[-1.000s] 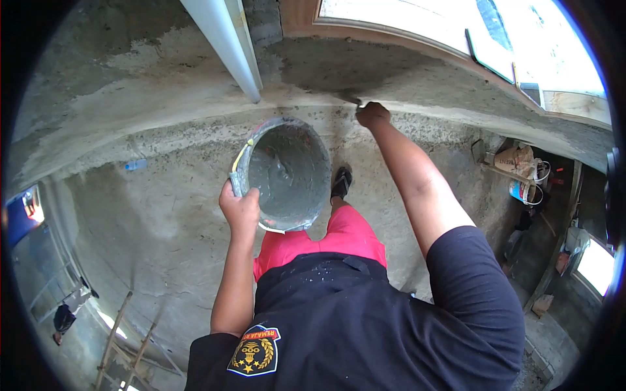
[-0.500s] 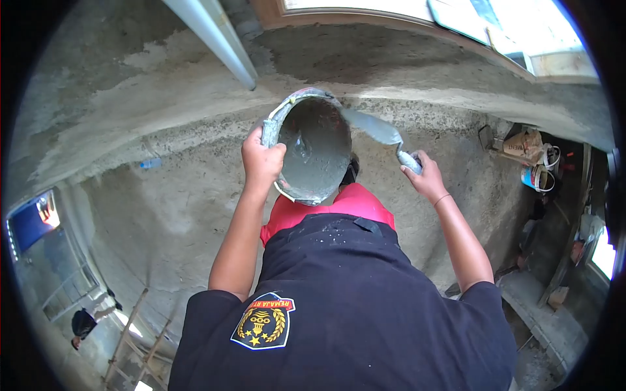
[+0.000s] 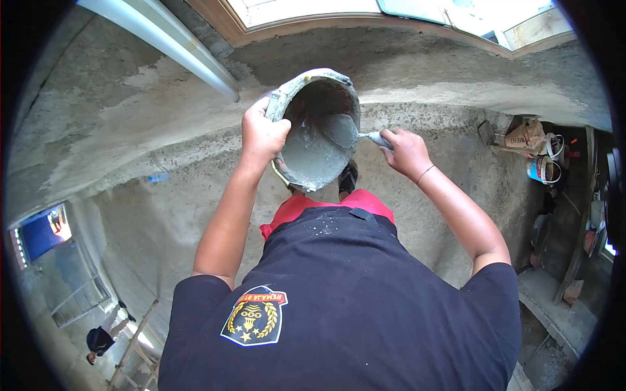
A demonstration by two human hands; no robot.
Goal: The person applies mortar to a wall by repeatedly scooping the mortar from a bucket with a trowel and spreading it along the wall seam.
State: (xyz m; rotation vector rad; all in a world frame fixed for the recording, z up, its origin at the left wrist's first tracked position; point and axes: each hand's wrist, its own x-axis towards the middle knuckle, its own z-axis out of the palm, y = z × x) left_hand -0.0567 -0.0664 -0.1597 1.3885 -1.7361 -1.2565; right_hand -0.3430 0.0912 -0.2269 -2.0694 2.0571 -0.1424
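My left hand grips the left rim of a bucket, thumb over the edge. The bucket is tilted so that its mouth faces me, and wet grey mortar coats its inside. Fingers of my right hand are wrapped round the handle of a trowel. The trowel's blade lies inside the bucket, against the mortar near the right wall. Both hands are held out in front of me, above my feet.
Ahead is a grey plastered wall under a wooden window frame. A pale pipe slants at the upper left. Buckets and a cement bag stand at the right. Another person is far off at lower left.
The trowel has moved left from outside the bucket's rim into its mouth. Bucket and left hand have risen slightly, and the whole view has shifted a little.
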